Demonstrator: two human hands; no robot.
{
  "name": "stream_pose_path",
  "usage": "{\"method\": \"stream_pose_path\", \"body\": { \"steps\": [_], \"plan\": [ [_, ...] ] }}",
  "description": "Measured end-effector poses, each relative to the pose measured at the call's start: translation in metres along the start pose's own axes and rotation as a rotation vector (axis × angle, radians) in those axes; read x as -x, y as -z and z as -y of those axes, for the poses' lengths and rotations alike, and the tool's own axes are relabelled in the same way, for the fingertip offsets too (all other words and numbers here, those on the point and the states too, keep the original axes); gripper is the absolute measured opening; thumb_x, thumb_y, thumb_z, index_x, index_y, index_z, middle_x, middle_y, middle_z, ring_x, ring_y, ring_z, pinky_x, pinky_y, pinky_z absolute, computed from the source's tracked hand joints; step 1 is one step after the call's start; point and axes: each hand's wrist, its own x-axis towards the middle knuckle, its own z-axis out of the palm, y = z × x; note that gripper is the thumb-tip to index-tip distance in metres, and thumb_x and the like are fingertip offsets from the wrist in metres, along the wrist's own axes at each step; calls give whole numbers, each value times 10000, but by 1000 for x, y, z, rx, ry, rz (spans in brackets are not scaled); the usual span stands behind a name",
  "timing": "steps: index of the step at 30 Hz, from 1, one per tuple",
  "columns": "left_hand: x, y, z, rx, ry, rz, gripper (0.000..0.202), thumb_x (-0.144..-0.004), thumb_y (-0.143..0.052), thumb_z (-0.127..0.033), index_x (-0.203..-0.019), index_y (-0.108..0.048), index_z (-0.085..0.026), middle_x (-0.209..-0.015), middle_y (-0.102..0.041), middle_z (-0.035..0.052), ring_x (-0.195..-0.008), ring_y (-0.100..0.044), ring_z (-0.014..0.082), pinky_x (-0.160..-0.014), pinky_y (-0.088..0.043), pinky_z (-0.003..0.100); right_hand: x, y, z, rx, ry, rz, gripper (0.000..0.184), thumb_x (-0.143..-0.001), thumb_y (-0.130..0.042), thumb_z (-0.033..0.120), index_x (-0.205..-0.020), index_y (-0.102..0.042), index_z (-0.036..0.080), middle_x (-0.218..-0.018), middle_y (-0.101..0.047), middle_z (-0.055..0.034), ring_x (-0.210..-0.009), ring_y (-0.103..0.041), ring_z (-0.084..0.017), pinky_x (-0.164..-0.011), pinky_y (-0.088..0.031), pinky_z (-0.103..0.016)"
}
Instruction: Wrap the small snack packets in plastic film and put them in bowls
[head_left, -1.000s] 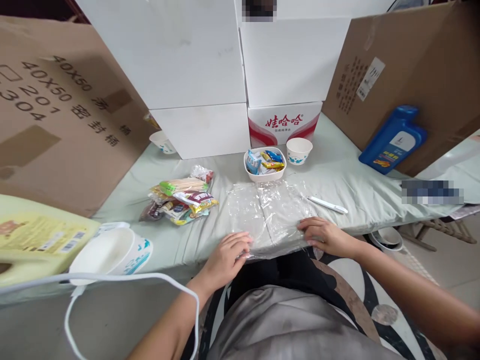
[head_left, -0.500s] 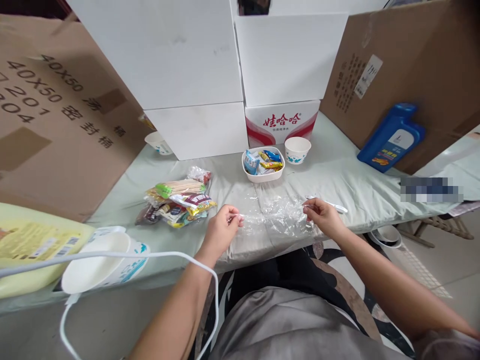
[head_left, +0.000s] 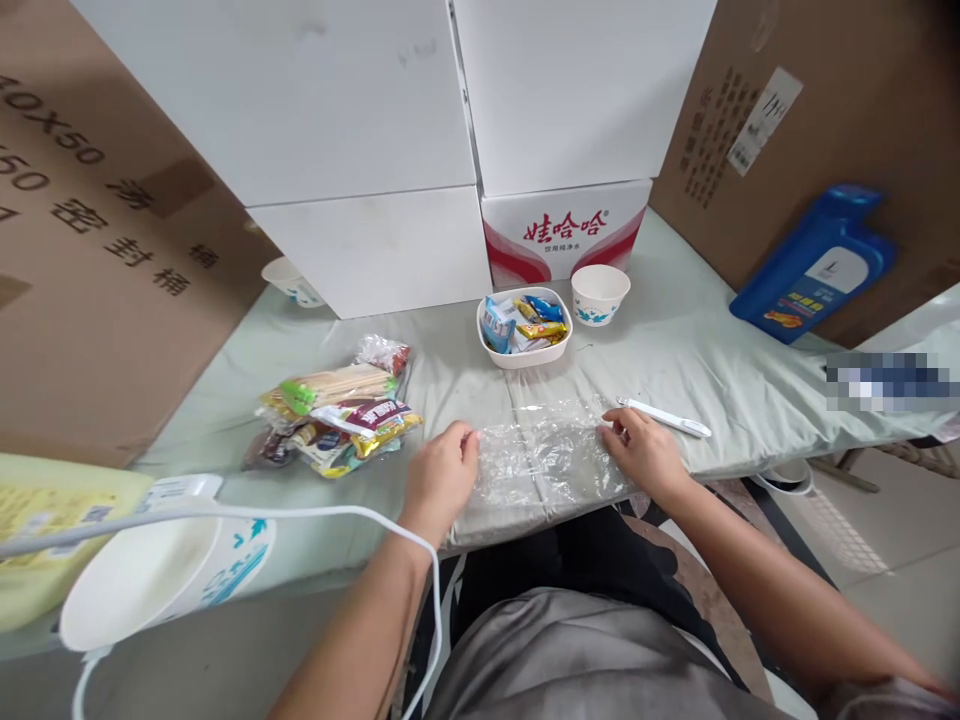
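Note:
A crinkled, see-through plastic bag (head_left: 541,460) lies spread on the cloth in front of me, near the table's front edge. At its left edge, my left hand (head_left: 444,472) is closed, thumb and fingers pinching the plastic. My right hand (head_left: 646,447) has curled fingers closed on the right edge. Just beyond that hand rests a slim white cutter-like tool (head_left: 666,416), partly hidden by the fingers. Left of my left hand is a pile of packaged snacks (head_left: 341,415). Farther back stands a white tub (head_left: 527,356) holding small colourful packets.
A paper bowl (head_left: 599,296) stands beside the tub, before stacked white boxes (head_left: 375,255). At right, a blue bottle (head_left: 814,265) leans near a cardboard box (head_left: 720,120). A white cable (head_left: 330,511) crosses the lower left, over another paper bowl (head_left: 169,570).
The plastic has been lowered and lies flatter across the cloth between my hands. More of the white tool shows beside my right hand. My view has shifted slightly closer.

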Motion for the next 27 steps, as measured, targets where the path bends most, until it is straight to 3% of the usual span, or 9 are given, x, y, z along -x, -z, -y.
{"method": "stream_pose_path", "body": {
  "steps": [7,15,18,20,22,25,27],
  "plan": [
    [-8,-31,5,-169,84,-67,221,-947,-429,-331,-937,-612,-208,-703,-671,53,-624,-612,220,-550,-294,284,-16,-1,-2,5,-47,26,268,-959,-385,329,-993,-628,219,-940,-721,-68,-857,-668,-236,-721,-477,-327],
    [-13,-24,11,-282,129,-1,257,-955,-416,-347,-976,-622,-195,-684,-653,72,-624,-623,251,-552,-346,294,-25,-18,4,187,-77,54,252,-953,-442,367,-963,-632,202,-907,-714,-67,-765,-661,-221,-604,-405,-294],
    [-13,-20,14,-260,128,-123,245,-930,-477,-341,-1032,-613,-164,-723,-656,92,-673,-629,269,-593,-400,321,-25,-19,5,231,-102,61,248,-954,-453,374,-953,-631,201,-890,-708,-63,-746,-656,-216,-579,-373,-289],
    [-8,-21,9,-194,14,-319,222,-924,-492,-315,-1011,-614,-150,-783,-659,106,-745,-632,262,-657,-438,338,-25,-20,6,251,-113,64,247,-956,-453,376,-956,-628,201,-877,-706,-63,-735,-652,-213,-569,-357,-287],
    [-2,-25,0,-95,-238,-399,190,-934,-477,-280,-920,-632,-169,-799,-660,93,-782,-627,233,-723,-462,340,-24,-21,9,274,-116,67,251,-956,-453,383,-964,-624,199,-864,-704,-66,-722,-650,-210,-559,-343,-286],
    [6,-38,-16,12,-647,-205,207,-936,-490,-283,-1012,-664,-200,-1010,-690,91,-1006,-618,230,-901,-468,371,-25,-20,12,308,-122,90,256,-957,-450,387,-980,-617,193,-872,-703,-68,-726,-652,-208,-557,-335,-284],
    [9,-48,-21,-4,-734,-68,350,-932,-505,-340,-1252,-593,-229,-1312,-595,92,-1276,-482,270,-1077,-362,458,-30,-14,10,312,-126,139,250,-958,-450,377,-998,-616,193,-894,-708,-63,-742,-654,-211,-572,-346,-286]
  ]
}}
